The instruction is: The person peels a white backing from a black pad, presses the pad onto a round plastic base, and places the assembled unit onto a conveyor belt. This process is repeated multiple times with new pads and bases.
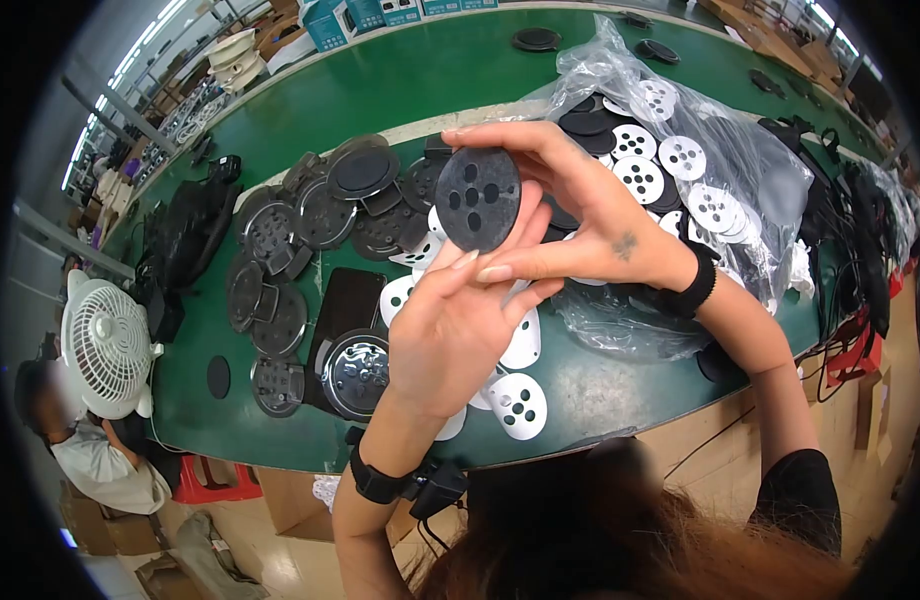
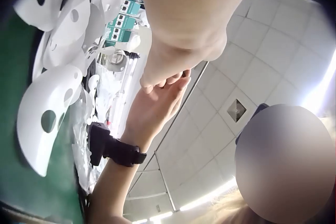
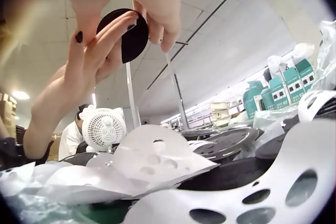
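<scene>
Both hands hold a black round pad [image 1: 477,200] with several oval holes, raised above the table. My right hand [image 1: 590,215] grips it, with fingers over its top edge and behind, and thumb near the bottom. My left hand [image 1: 445,340] has its thumb at the pad's lower edge, its other fingers partly hidden behind. In the right wrist view, left fingers [image 3: 107,40] lie across the dark disc [image 3: 135,43]. Below the hands are white perforated round sheets [image 1: 518,405]. The left wrist view shows hands [image 2: 157,100] meeting, the pad hidden.
Black round bases with brackets [image 1: 280,320] crowd the table's left side. A clear plastic bag [image 1: 620,325] spreads at right, with black pads and white sheets. A round base [image 1: 358,372] lies on a dark flat rectangle [image 1: 342,305]. A white fan [image 1: 108,345] stands left, near a seated person.
</scene>
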`<state>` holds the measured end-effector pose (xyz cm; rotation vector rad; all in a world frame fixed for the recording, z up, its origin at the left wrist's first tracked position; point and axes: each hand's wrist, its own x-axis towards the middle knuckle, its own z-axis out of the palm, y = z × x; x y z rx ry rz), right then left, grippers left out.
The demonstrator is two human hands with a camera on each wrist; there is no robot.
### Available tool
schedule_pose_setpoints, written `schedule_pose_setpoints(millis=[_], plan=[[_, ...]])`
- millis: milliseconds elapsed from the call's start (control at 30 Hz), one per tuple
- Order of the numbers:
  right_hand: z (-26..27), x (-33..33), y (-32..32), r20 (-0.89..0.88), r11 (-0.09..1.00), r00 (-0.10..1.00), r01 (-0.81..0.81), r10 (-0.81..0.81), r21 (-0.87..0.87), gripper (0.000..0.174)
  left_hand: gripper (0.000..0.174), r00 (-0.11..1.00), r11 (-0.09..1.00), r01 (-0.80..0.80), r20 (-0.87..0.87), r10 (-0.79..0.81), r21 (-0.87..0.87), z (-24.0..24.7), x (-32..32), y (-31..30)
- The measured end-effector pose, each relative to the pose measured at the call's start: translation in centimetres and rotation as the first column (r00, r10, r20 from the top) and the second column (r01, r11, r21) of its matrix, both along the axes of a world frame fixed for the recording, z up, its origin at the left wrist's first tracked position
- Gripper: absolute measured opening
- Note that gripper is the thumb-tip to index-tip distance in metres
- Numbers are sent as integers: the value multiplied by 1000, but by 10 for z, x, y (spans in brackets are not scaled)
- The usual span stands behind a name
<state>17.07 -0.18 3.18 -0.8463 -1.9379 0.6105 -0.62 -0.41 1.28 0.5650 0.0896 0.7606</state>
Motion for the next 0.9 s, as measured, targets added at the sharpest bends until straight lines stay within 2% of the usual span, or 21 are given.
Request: schedule_pose_setpoints(millis=[67, 133, 233, 333, 367, 400, 467, 500, 533, 600, 633, 667, 700, 733, 767, 800, 900], plan=[[-8, -2, 4, -51, 1000, 999, -17, 17, -8, 74, 44, 1000, 999, 12, -4, -11, 36, -1, 0, 1], [-12, -6, 5, -326, 993, 941, -109, 91, -38, 74, 48, 1000, 997, 24, -12, -23, 74, -4, -1, 2], [-16, -9, 4, -363, 982, 929, -125, 66, -140, 70, 51, 999, 996, 41, -13, -40, 85, -6, 0, 1], [-17, -10, 5, -414, 967, 908, -166, 73, -192, 68, 51, 999, 999, 24, -38, -23, 26, -7, 2, 0], [-19, -9, 6, -427, 969, 901, -163, 70, -187, 60, 51, 996, 996, 92, -2, -92, -10, -8, 2, -1], [-17, -7, 7, -427, 969, 901, -163, 69, -187, 60, 52, 987, 986, 160, 36, -159, -43, -8, 2, -1], [-10, -2, 8, -523, 926, 844, -94, -121, -365, 52, 55, 980, 980, 196, 35, -194, -47, -8, 2, 1], [-9, 5, 13, -496, 940, 858, -50, -133, -337, 47, 57, 973, 972, 231, 35, -229, -51, -8, 2, 3], [-10, 10, 18, -490, 921, 839, 32, -236, -389, 46, 57, 973, 972, 231, 36, -229, -51, -8, 1, 5], [-13, 25, 29, -462, 854, 820, 62, -339, -516, 46, 59, 971, 997, 74, -227, -73, -7, -11, -5, 10], [-15, 31, 33, -398, 831, 838, 110, -373, -546, 50, 59, 971, 997, 74, -227, -74, -7, -12, -7, 14], [-18, 34, 35, -398, 831, 838, 111, -374, -546, 50, 58, 956, 999, -35, -291, 43, 35, -13, -9, 17], [-20, 37, 37, -339, 777, 849, 125, -406, -617, 59, 58, 924, 986, -140, -348, 161, 86, -14, -9, 19], [-22, 39, 40, -279, 719, 858, 141, -432, -680, 69, 58, 924, 986, -139, -346, 162, 92, -16, -9, 20], [-24, 40, 45, -264, 677, 865, 112, -426, -727, 61, 57, 919, 987, -146, -360, 162, 71, -18, -9, 22], [-27, 42, 51, -267, 682, 865, 110, -424, -723, 61, 57, 913, 987, -154, -374, 162, 49, -20, -10, 24], [-36, 43, 64, -192, 567, 902, 69, -387, -821, 65, 59, 902, 986, -167, -403, 155, 7, -24, -8, 25]])
